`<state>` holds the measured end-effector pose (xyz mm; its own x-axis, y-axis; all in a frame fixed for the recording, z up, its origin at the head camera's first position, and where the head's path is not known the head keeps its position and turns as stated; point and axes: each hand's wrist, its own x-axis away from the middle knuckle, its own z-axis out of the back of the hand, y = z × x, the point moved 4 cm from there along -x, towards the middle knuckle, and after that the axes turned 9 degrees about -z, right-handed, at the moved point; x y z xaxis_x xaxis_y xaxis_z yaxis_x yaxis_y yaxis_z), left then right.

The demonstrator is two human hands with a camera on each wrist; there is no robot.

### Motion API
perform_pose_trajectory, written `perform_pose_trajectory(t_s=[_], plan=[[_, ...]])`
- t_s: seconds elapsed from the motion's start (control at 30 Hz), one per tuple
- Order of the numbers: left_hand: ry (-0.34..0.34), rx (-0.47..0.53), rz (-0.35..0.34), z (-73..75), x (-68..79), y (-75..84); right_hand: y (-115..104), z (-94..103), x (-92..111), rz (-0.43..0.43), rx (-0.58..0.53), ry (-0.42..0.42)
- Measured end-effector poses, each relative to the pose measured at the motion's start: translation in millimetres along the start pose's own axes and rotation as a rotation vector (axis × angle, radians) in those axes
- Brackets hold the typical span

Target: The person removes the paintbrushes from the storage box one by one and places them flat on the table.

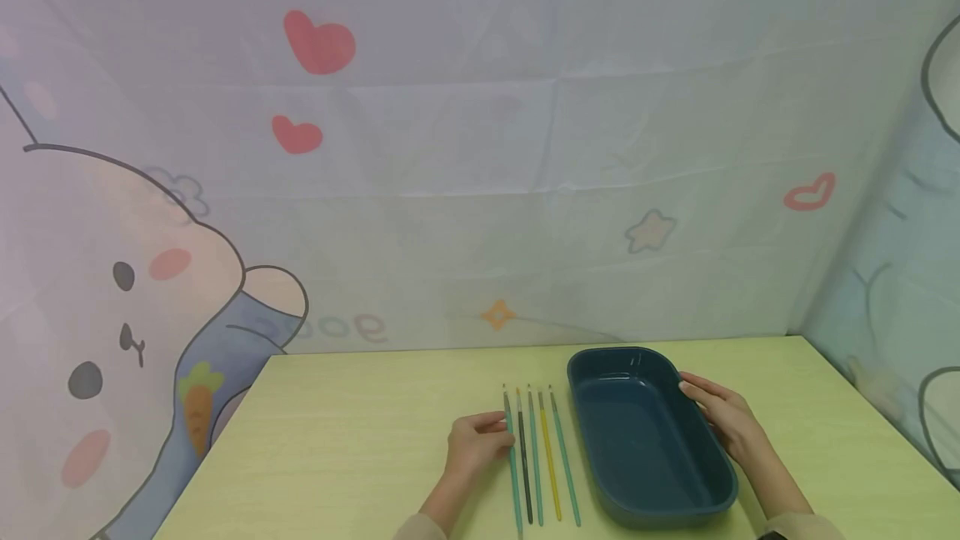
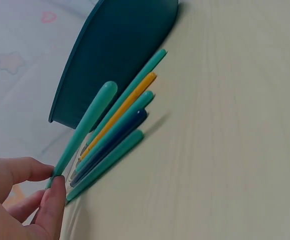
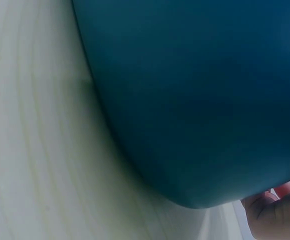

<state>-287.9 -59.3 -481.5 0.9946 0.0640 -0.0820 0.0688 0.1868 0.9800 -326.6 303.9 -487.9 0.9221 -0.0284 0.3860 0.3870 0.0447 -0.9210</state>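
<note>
My left hand (image 1: pixel 474 446) pinches a teal-handled paintbrush (image 2: pixel 87 120) between thumb and fingers, its rounded handle end raised toward the camera in the left wrist view. Beneath and beside it, several slim paintbrushes lie in a row on the table: a dark blue one (image 2: pixel 112 142), a yellow one (image 2: pixel 122 115) and others in teal (image 1: pixel 565 457). Just right of the row stands a deep, dark blue rectangular dish (image 1: pixel 652 515) with rounded corners, nothing seen inside it. My right hand (image 1: pixel 726 417) holds the dish's right rim, thumb at the edge; some of its fingers are hidden.
The pale wood-grain table (image 1: pixel 345 432) extends left of the brushes and right of the dish. Behind it hangs a light cloth backdrop (image 1: pixel 450 148) printed with hearts, stars and a cartoon animal; another cloth panel (image 1: pixel 907 273) borders the right side.
</note>
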Motion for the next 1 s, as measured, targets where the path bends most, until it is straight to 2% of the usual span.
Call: perform_pose_trajectory(t_s=[0.33,0.57,0.67,0.83,1.0], plan=[[0.041,-0.125,-0.055,5.8,-6.9,-4.8,0.7,-0.2,0.5,-0.002,-0.005,-0.008],[0.058,-0.299,-0.161,8.2,-10.1,-3.5,0.2,0.5,-0.1,-0.004,0.002,0.0],[0.06,-0.347,-0.185,8.6,-11.1,-2.6,0.2,1.0,-0.2,-0.005,0.008,0.001],[0.053,-0.398,-0.221,8.1,-12.2,-1.5,-0.3,0.7,0.4,-0.007,0.016,0.003],[0.05,-0.418,-0.221,6.9,-12.5,-1.7,-0.7,0.2,0.4,-0.008,0.028,0.006]])
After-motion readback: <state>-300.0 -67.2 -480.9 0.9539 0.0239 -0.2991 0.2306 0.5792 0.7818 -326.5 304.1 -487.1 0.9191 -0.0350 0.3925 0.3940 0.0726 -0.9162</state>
